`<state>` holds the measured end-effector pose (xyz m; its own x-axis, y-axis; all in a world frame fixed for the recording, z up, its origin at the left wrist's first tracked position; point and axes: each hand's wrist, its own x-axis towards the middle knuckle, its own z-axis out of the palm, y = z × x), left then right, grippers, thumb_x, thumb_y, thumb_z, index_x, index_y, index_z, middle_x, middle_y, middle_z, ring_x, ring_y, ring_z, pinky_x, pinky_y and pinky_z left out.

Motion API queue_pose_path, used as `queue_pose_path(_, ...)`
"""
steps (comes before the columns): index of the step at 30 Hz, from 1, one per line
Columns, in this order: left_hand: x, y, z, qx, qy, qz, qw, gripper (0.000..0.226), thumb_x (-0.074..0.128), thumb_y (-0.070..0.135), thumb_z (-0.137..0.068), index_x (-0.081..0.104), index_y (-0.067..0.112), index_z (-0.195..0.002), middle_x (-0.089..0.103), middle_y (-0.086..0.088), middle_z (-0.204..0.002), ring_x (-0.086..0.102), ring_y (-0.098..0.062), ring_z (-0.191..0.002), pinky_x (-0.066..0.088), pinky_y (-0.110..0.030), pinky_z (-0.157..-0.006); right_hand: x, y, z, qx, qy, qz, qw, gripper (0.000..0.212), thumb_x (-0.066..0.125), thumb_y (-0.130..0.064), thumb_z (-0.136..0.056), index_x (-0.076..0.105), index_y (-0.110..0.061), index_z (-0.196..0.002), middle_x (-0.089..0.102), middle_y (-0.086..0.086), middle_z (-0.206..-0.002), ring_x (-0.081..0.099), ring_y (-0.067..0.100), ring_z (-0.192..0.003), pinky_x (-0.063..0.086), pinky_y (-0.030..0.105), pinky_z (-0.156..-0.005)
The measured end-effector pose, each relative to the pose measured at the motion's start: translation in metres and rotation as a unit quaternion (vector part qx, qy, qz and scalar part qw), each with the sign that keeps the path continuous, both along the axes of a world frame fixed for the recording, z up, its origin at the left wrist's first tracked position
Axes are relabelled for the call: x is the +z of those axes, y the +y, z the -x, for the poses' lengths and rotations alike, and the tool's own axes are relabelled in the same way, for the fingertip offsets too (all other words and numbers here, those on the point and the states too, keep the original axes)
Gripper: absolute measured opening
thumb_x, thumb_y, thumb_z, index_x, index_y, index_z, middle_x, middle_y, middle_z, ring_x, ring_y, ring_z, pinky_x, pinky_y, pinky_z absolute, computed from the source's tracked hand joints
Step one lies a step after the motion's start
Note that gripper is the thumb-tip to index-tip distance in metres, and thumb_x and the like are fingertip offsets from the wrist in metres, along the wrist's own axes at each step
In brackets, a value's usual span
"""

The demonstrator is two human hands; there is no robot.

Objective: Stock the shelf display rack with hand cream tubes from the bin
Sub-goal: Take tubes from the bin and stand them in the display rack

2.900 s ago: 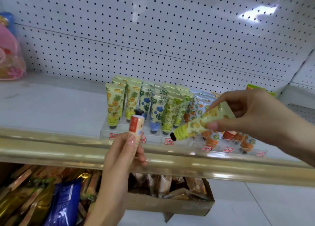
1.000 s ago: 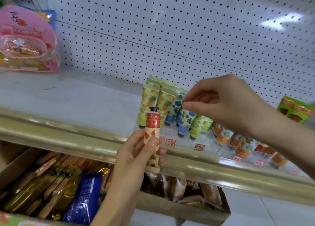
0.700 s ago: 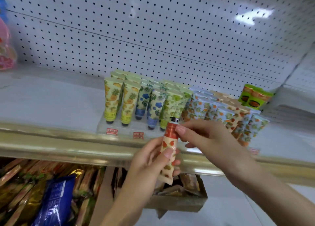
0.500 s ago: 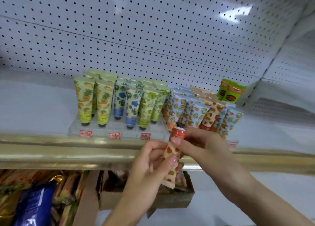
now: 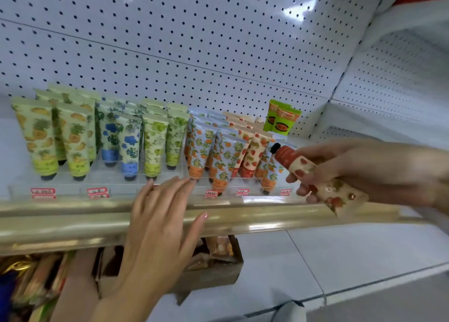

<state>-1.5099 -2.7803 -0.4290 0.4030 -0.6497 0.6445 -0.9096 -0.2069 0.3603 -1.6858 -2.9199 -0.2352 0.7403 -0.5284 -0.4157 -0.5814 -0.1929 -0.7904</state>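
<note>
Head view: at mid-right I see the right hand (image 5: 379, 173), fingers curled round a strawberry-print hand cream tube (image 5: 303, 166), cap pointing upper left, just beside the display rack (image 5: 116, 183). Left hand (image 5: 160, 224), lower centre, fingers straight and apart over the gold shelf rail (image 5: 48, 224).

Strawberry-print tube (image 5: 313, 173): gripped in your right hand (image 5: 376, 173) at 3 o'clock, lying tilted, black cap toward 10 o'clock, crimped end toward 4 o'clock. Clear display rack (image 5: 116, 180): spans 9 to 3 o'clock. Its stocked tubes (image 5: 128, 146) stand cap-down in rows of pineapple, blue-flower, green, orange and strawberry prints.
</note>
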Motion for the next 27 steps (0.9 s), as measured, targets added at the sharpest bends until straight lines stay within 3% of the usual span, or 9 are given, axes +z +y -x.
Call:
queue_pose_path(3,-0.003,-0.003,0.0,0.003,-0.017,-0.046,0.999,0.056,0.03,0.048,-0.095,0.056,0.012,-0.129,0.057,-0.002,-0.132,0.048,-0.02,-0.126,0.019,-0.045,-0.113,0.015,-0.009,-0.003,0.094,0.074,0.11,0.987,0.036,0.082,-0.013,-0.061,0.074,-0.01,-0.096,0.071,0.017,-0.099,0.064,0.018,-0.086,0.047,0.034,-0.083)
queue_pose_path(5,-0.004,-0.003,-0.001,0.005,-0.021,-0.061,0.998,0.057,0.028,0.049,-0.095,0.055,0.013,-0.13,0.056,-0.001,-0.134,0.047,-0.02,-0.128,0.018,-0.046,-0.114,0.023,-0.011,-0.012,0.073,0.089,0.22,0.969,0.033,0.087,-0.016,-0.06,0.075,-0.01,-0.089,0.073,0.015,-0.086,0.069,0.012,-0.075,0.051,0.025,-0.073)
queue_pose_path(8,-0.005,-0.003,-0.002,0.005,-0.025,-0.074,0.997,0.057,0.027,0.049,-0.096,0.054,0.014,-0.132,0.054,-0.001,-0.136,0.043,-0.018,-0.13,0.016,-0.045,-0.115,0.026,-0.011,-0.03,0.066,0.098,0.371,0.921,0.032,0.084,-0.03,-0.06,0.072,-0.009,-0.08,0.072,-0.001,-0.064,0.07,0.01,-0.059,0.054,0.025,-0.055)
queue_pose_path(10,-0.006,-0.002,-0.003,0.003,-0.028,-0.079,0.996,0.057,0.027,0.049,-0.096,0.054,0.014,-0.132,0.053,-0.001,-0.137,0.041,-0.017,-0.131,0.014,-0.045,-0.116,0.024,-0.014,-0.041,0.07,0.096,0.449,0.886,0.029,0.083,-0.037,-0.063,0.069,-0.014,-0.074,0.067,-0.008,-0.053,0.066,0.005,-0.048,0.052,0.024,-0.056)
queue_pose_path(14,-0.006,-0.002,-0.005,-0.001,-0.035,-0.077,0.996,0.057,0.027,0.049,-0.096,0.053,0.014,-0.133,0.053,-0.001,-0.138,0.04,-0.016,-0.132,0.014,-0.045,-0.116,0.019,-0.024,-0.053,0.074,0.068,0.471,0.876,0.02,0.081,-0.031,-0.071,0.068,-0.018,-0.08,0.068,-0.01,-0.059,0.064,0.0,-0.047,0.046,0.006,-0.047)
queue_pose_path(17,-0.006,-0.003,-0.005,0.0,-0.039,-0.069,0.997,0.057,0.027,0.049,-0.096,0.053,0.014,-0.133,0.054,-0.001,-0.137,0.04,-0.016,-0.131,0.015,-0.046,-0.115,0.013,-0.029,-0.058,0.101,0.116,0.508,0.847,0.019,0.076,-0.028,-0.077,0.068,-0.017,-0.091,0.068,-0.01,-0.065,0.061,-0.007,-0.048,0.04,0.001,-0.045)
queue_pose_path(21,-0.007,-0.003,-0.005,0.005,-0.041,-0.065,0.997,0.057,0.027,0.05,-0.095,0.054,0.015,-0.131,0.055,0.0,-0.135,0.041,-0.017,-0.13,0.018,-0.046,-0.113,0.006,-0.026,-0.058,0.122,0.147,0.597,0.779,0.038,0.074,-0.041,-0.076,0.064,-0.007,-0.09,0.07,0.009,-0.075,0.062,0.005,-0.062,0.04,0.02,-0.05)
queue_pose_path(23,-0.007,-0.004,-0.004,0.006,-0.04,-0.065,0.997,0.056,0.027,0.049,-0.096,0.054,0.015,-0.131,0.055,0.0,-0.135,0.041,-0.017,-0.129,0.017,-0.046,-0.113,0.002,-0.026,-0.059,0.114,0.15,0.636,0.748,0.04,0.074,-0.048,-0.073,0.065,-0.013,-0.089,0.068,0.008,-0.081,0.057,0.016,-0.071,0.037,0.025,-0.055)
queue_pose_path(27,-0.008,-0.004,-0.004,0.005,-0.039,-0.062,0.997,0.056,0.027,0.048,-0.096,0.054,0.014,-0.131,0.055,-0.001,-0.134,0.043,-0.018,-0.129,0.017,-0.045,-0.114,-0.002,-0.031,-0.064,0.116,0.16,0.642,0.741,0.039,0.074,-0.052,-0.071,0.066,-0.019,-0.09,0.063,0.002,-0.091,0.055,0.02,-0.08,0.036,0.029,-0.059)
